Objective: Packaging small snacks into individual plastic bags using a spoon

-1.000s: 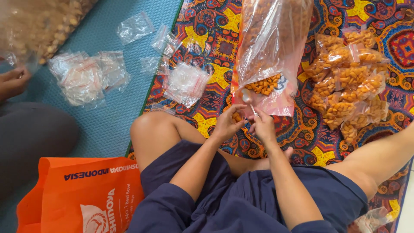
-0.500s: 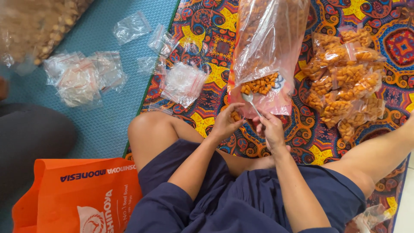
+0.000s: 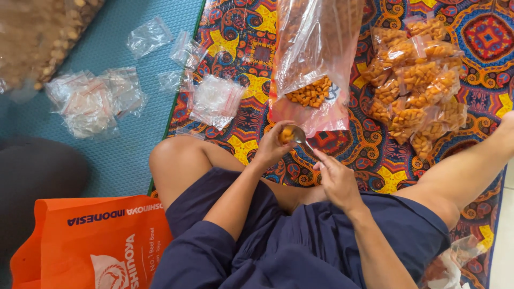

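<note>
I sit on a patterned mat with a large clear plastic bag (image 3: 316, 59) of orange snack pieces lying in front of my legs. My right hand (image 3: 337, 179) grips a metal spoon (image 3: 301, 136) by its handle, the bowl turned toward my left hand. My left hand (image 3: 274, 145) holds a small clear bag (image 3: 287, 134) with some orange snacks in it, right at the spoon's bowl. Both hands sit just below the big bag's mouth.
Several filled small snack packets (image 3: 417, 85) lie piled at the right. Empty small plastic bags (image 3: 217, 99) lie left of the big bag, and more (image 3: 93, 99) on the blue mat. An orange shopping bag (image 3: 91, 246) lies at lower left. A basket of brown pieces (image 3: 37, 37) is at upper left.
The spoon has come out of the big bag and moved down to my left hand's small bag. A person's hand at the far left has gone out of view.
</note>
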